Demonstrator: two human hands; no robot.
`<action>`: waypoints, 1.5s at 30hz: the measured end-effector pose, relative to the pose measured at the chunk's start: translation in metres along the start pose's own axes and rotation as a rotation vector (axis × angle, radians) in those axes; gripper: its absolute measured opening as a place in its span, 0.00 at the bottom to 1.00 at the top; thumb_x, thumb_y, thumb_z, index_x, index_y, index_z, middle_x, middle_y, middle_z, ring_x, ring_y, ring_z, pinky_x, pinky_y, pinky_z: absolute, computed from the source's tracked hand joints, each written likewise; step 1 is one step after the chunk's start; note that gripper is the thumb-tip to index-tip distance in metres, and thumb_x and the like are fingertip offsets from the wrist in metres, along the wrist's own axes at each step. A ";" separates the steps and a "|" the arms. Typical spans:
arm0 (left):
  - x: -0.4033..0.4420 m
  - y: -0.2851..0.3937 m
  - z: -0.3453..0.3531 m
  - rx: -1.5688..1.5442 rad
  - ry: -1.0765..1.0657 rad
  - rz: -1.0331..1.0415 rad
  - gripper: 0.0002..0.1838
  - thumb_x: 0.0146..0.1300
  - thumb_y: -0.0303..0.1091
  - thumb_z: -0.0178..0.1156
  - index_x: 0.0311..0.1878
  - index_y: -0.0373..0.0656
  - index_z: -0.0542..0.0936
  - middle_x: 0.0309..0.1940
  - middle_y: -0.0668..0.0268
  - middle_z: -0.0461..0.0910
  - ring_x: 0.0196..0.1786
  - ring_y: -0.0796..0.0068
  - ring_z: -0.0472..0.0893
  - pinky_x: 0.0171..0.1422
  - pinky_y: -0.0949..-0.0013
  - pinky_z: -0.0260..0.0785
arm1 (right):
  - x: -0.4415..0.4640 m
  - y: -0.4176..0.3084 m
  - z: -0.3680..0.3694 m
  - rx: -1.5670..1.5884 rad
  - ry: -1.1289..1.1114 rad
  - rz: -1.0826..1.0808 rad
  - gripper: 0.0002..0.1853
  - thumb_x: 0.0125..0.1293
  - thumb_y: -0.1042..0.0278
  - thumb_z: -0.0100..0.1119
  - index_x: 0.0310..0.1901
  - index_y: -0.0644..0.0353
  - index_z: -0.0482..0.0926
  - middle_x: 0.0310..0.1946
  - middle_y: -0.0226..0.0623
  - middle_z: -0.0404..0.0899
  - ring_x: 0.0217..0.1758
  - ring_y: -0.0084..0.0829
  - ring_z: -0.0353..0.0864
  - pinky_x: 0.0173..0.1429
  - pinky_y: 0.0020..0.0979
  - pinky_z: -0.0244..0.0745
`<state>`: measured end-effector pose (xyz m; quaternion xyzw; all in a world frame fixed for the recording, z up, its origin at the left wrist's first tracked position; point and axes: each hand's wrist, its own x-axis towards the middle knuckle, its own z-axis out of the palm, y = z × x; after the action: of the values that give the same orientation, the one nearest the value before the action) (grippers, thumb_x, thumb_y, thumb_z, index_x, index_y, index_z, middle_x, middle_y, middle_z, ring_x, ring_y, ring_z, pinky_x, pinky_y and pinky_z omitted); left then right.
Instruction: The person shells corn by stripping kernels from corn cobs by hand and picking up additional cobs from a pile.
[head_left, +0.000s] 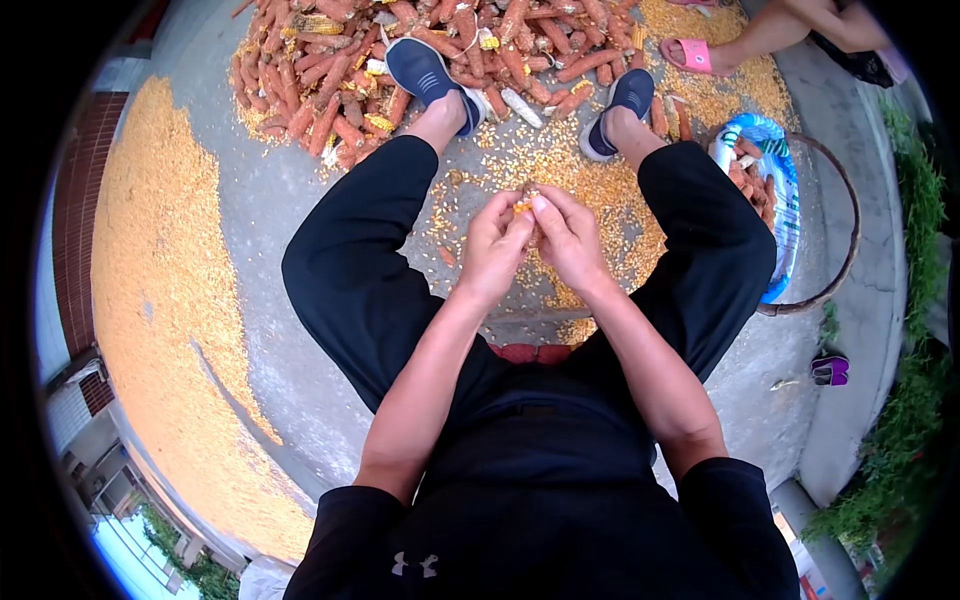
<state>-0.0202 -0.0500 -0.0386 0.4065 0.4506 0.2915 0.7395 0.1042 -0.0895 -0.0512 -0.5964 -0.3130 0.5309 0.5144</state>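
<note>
Pinching a mostly hidden corn cob (523,206) between them, my left hand (490,250) and right hand (572,245) meet between my knees (320,255), above loose kernels (615,205) on the ground (250,190); a heap of cobs (540,45) lies beyond, by my shoes (420,72).

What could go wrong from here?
1. The corn piece is small and partly covered by the left hand and right hand, so it might slip out.
2. Anything dropped could get lost among the loose kernels below.
3. The left shoe sits at the cob pile's edge; shifting it might send cobs rolling.
</note>
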 end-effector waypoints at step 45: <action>0.010 -0.025 0.001 0.227 -0.076 0.193 0.12 0.63 0.21 0.62 0.48 0.39 0.73 0.36 0.72 0.75 0.38 0.87 0.73 0.39 0.77 0.68 | 0.001 0.008 0.000 -0.094 0.107 -0.191 0.09 0.70 0.72 0.57 0.41 0.69 0.83 0.26 0.32 0.80 0.30 0.17 0.76 0.35 0.25 0.73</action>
<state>-0.0134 -0.0548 -0.0646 0.5394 0.4113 0.2927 0.6739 0.1028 -0.0907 -0.0589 -0.6148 -0.3650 0.4315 0.5501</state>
